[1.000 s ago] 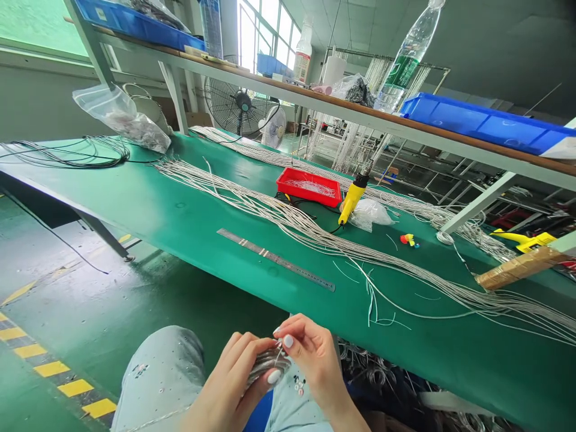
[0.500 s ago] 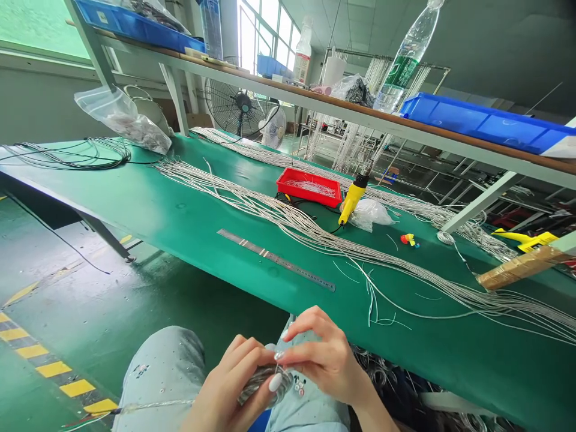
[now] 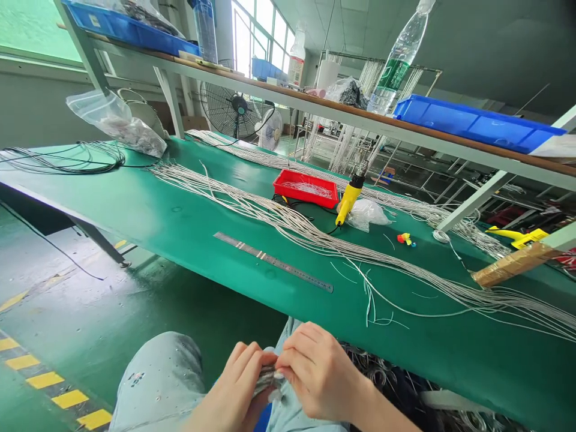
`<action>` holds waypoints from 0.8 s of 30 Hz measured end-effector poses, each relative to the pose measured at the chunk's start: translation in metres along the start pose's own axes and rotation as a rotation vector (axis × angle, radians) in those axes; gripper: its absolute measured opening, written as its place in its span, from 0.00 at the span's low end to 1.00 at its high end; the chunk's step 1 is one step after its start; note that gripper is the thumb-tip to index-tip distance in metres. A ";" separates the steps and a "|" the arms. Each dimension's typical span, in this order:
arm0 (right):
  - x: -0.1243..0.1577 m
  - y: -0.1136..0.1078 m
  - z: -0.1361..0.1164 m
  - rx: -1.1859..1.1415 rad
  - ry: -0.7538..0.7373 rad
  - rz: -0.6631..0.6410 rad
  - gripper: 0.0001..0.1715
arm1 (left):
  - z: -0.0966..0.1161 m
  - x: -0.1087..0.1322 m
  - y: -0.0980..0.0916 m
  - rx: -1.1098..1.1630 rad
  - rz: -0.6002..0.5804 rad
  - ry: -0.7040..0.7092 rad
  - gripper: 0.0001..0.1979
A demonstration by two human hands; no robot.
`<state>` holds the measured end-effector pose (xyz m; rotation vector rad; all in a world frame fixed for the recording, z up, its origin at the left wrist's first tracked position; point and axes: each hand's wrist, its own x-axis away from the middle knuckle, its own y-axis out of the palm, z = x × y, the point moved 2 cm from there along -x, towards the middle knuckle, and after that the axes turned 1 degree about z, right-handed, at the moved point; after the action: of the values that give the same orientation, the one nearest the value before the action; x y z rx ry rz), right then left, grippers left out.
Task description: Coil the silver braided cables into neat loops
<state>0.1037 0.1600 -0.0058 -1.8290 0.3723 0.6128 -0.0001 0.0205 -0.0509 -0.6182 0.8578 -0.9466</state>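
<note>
Grips on my left hand (image 3: 236, 387) and right hand (image 3: 319, 372) clamp a wire bundle (image 3: 266, 380); a loosened hold could let it drop.

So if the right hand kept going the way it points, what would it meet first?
The right hand would meet the wire bundle in the left hand, which it seems to touch.

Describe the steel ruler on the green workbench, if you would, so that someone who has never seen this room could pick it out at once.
Find the long green workbench beneath the shelf. In front of the long white wire bundles, towards the bench's near edge, lies a steel ruler at a slant. It stands out as the one straight, rigid metal strip among those soft, curving wires.
</note>
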 end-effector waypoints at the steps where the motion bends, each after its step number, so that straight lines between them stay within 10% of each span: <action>1: 0.003 0.005 -0.001 -0.017 0.098 0.018 0.11 | -0.002 0.000 0.003 -0.111 0.000 0.040 0.12; 6: 0.022 0.038 -0.001 -0.280 0.722 0.024 0.08 | -0.006 0.000 0.015 -0.711 0.081 0.376 0.15; 12: 0.041 0.085 0.006 -0.848 1.264 -0.065 0.17 | -0.001 -0.001 0.015 -0.833 0.044 0.494 0.22; 16: 0.042 0.072 0.004 -0.860 1.126 -0.047 0.15 | -0.010 -0.006 0.000 -0.474 -0.032 0.395 0.18; 21: 0.032 0.037 -0.002 -0.080 0.302 -0.114 0.13 | -0.023 -0.010 -0.013 0.045 -0.122 0.067 0.09; 24: 0.026 0.034 -0.001 0.233 0.049 -0.118 0.09 | -0.024 -0.009 -0.016 0.033 -0.175 0.070 0.11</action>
<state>0.1073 0.1490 -0.0468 -1.6320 0.3507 0.4253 -0.0299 0.0194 -0.0476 -0.6421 0.8580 -1.1443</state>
